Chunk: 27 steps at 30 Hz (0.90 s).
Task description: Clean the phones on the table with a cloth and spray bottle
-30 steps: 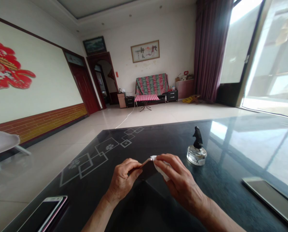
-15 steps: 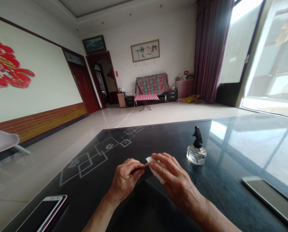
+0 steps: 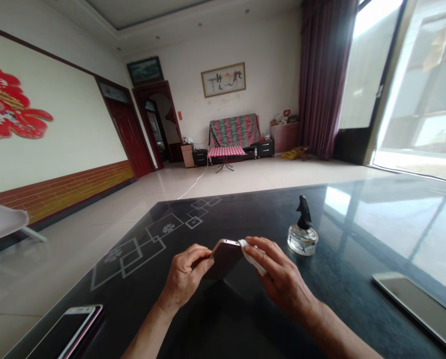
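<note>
Between my hands a smartphone (image 3: 225, 257) is held above the dark table, its thin end edge with a port facing up and away. My left hand (image 3: 187, 274) pinches the phone's left edge between thumb and fingers. A folded white tissue (image 3: 253, 259) lies under the fingers of my right hand (image 3: 278, 269), which presses it against the phone's right edge. Beyond my right hand stands a clear spray bottle (image 3: 302, 238) with a black trigger head.
On the glossy black table (image 3: 193, 329), a phone (image 3: 64, 331) lies at the left and a larger pale-framed device (image 3: 417, 309) at the right. A white chair (image 3: 4, 222) stands left of the table. Farther back is a small table with a checked cloth (image 3: 225, 151).
The phone has turned from nearly edge-on so that its broad dark face and end now show. My hands have moved apart slightly, the tissue shifting right with my right hand.
</note>
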{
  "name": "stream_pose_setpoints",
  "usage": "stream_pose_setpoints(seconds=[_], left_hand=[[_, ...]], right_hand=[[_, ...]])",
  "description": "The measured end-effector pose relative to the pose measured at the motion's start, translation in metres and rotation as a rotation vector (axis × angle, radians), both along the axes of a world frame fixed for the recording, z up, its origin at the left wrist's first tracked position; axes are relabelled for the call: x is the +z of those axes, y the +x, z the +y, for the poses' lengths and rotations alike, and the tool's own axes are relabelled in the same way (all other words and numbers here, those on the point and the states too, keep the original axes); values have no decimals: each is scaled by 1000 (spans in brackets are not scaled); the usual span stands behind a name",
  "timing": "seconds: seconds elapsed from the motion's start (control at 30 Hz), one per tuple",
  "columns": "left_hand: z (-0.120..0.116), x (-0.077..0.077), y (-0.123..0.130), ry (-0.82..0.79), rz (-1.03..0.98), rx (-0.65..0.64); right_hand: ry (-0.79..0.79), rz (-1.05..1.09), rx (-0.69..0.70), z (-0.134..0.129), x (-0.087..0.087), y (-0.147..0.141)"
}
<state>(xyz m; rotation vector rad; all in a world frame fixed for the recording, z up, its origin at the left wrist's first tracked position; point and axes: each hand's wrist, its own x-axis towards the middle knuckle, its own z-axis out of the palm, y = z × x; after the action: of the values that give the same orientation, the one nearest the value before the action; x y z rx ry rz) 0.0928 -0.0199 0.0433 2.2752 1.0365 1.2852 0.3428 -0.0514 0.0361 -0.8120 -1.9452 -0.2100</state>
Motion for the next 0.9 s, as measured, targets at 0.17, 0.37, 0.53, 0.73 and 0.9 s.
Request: stream_pose_setpoints(seconds=[0.17, 0.37, 0.53, 0.73, 0.9], left_hand=[[1, -1, -2, -21, -20, 4], [0, 0, -2, -18, -15, 1], [-2, 2, 1, 9, 9, -14], [-7, 4, 10, 69, 73, -39], [-8, 6, 11, 64, 62, -39]], right_hand=[[-35, 81, -24, 5, -7, 6], [-52, 102, -18, 1, -3, -3], [0, 35, -14, -2, 1, -7], [69, -10, 29, -9, 14, -17], [46, -44, 48, -9, 14, -17]])
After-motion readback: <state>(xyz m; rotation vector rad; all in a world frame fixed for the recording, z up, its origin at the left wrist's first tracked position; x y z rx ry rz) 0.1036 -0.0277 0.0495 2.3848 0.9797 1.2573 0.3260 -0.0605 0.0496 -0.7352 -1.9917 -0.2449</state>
